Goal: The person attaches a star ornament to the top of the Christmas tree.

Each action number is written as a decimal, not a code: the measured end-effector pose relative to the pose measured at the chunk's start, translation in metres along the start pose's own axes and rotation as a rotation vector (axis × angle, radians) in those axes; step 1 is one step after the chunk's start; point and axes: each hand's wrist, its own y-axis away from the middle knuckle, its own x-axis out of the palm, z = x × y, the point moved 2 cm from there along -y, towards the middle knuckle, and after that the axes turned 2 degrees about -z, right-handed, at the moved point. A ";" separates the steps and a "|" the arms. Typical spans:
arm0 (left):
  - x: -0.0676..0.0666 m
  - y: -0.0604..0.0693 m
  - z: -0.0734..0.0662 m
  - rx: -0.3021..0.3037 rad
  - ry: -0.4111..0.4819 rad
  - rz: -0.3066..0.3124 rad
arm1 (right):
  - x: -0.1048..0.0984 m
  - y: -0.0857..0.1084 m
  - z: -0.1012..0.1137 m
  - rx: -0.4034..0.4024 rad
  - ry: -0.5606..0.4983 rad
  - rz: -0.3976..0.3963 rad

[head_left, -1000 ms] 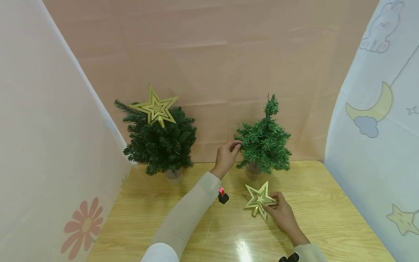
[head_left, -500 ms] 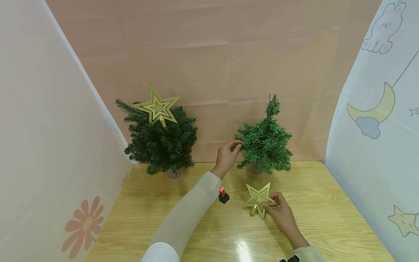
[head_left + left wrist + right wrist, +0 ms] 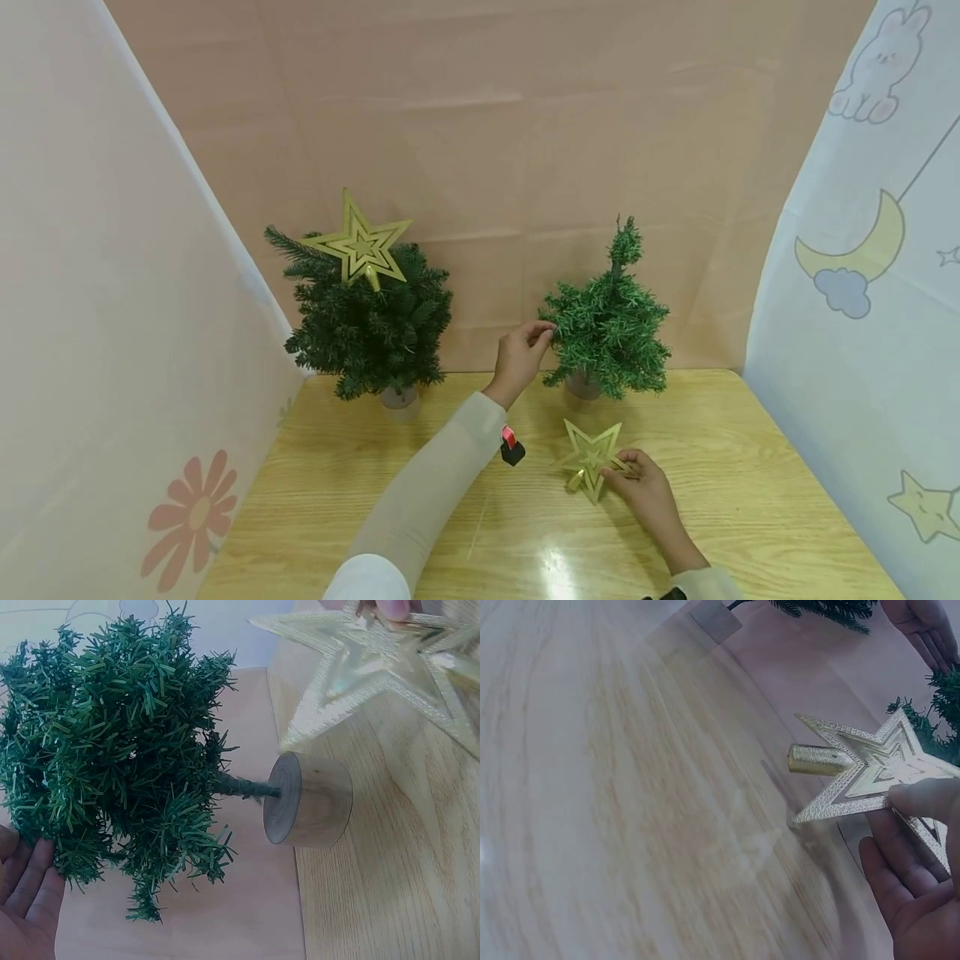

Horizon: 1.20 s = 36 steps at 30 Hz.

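Note:
My left hand [image 3: 517,360] pinches the left edge of the small bright green tree [image 3: 611,325]; the left wrist view shows its fingers [image 3: 30,881] at the tips of the branches. With thumb and fingers my right hand [image 3: 648,496] holds a gold star [image 3: 592,457] by one point, in front of that tree. The right wrist view shows the star's hollow gold socket [image 3: 817,760] pointing left, away from the palm. The tree stands upright on a round wooden base [image 3: 319,801].
A darker green tree [image 3: 375,333] stands at the back left, with another gold star [image 3: 362,247] tilted at its top. Both trees are near the back edge of the wooden table [image 3: 337,467]. Beige cloth [image 3: 480,150] hangs behind, and printed white sheets [image 3: 825,350] flank the table.
The star in my right hand has turned and shifted slightly left, its socket swinging left. My right hand has moved slightly down; my left hand stays at the tree.

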 end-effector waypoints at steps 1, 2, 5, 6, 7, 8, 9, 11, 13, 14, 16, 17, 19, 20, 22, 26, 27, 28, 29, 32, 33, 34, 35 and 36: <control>0.000 0.000 0.000 -0.002 0.001 -0.001 | 0.000 0.000 0.000 0.007 -0.011 -0.003; 0.000 0.000 0.000 -0.002 0.001 -0.002 | 0.001 0.000 -0.001 0.017 -0.022 -0.006; 0.000 0.000 0.000 -0.002 0.005 -0.005 | 0.001 0.000 -0.001 0.037 -0.069 0.004; 0.000 0.000 0.000 -0.002 0.006 -0.005 | 0.001 0.001 -0.001 0.042 -0.081 0.006; 0.000 0.000 0.000 -0.001 0.004 -0.005 | 0.001 0.001 -0.001 0.052 -0.096 0.008; 0.000 0.000 0.000 -0.002 0.003 -0.005 | 0.001 0.001 -0.001 0.062 -0.102 0.012; 0.000 0.000 0.000 -0.002 0.002 -0.004 | 0.001 0.002 -0.001 0.073 -0.113 0.015; 0.000 0.000 0.000 -0.005 -0.002 -0.003 | 0.000 0.002 -0.001 0.090 -0.129 0.019; -0.001 0.000 0.000 -0.007 -0.003 -0.002 | 0.000 0.003 -0.001 0.100 -0.147 0.016; -0.001 0.000 0.000 -0.010 -0.003 -0.002 | 0.000 0.003 -0.001 0.098 -0.151 0.016; -0.001 0.000 0.000 -0.010 -0.004 0.001 | -0.001 0.004 -0.001 0.087 -0.162 0.017; -0.001 0.000 0.000 -0.009 -0.003 0.002 | -0.001 0.004 0.000 0.080 -0.163 0.015; -0.001 0.000 0.000 -0.009 -0.006 0.001 | -0.001 0.005 0.001 0.065 -0.166 0.014; -0.001 0.000 0.000 -0.009 -0.006 0.000 | -0.001 0.005 0.001 0.060 -0.169 0.016; 0.000 0.000 0.001 -0.008 -0.005 -0.002 | 0.000 0.006 0.001 0.054 -0.185 0.019; 0.000 0.000 0.001 -0.005 0.001 -0.002 | 0.001 0.006 0.001 0.053 -0.211 0.034; 0.000 0.000 0.001 -0.003 0.001 0.000 | 0.001 0.005 0.000 0.056 -0.213 0.036; 0.000 0.000 0.001 -0.002 0.001 0.001 | 0.001 0.005 0.000 0.060 -0.215 0.034; 0.000 0.000 0.001 -0.002 -0.001 0.003 | 0.002 0.005 0.001 0.061 -0.219 0.034; 0.000 -0.001 0.001 -0.002 -0.006 0.005 | 0.001 0.005 0.003 0.054 -0.220 0.039; 0.000 -0.001 0.001 -0.004 -0.006 0.005 | 0.001 0.005 0.003 0.043 -0.216 0.042; 0.000 -0.001 0.001 -0.004 -0.006 0.005 | 0.000 0.005 0.005 0.031 -0.213 0.047; 0.001 -0.001 0.001 -0.003 -0.005 0.004 | 0.000 0.005 0.006 0.016 -0.210 0.056; 0.001 -0.001 0.001 -0.002 -0.002 0.002 | -0.001 0.005 0.007 -0.002 -0.206 0.063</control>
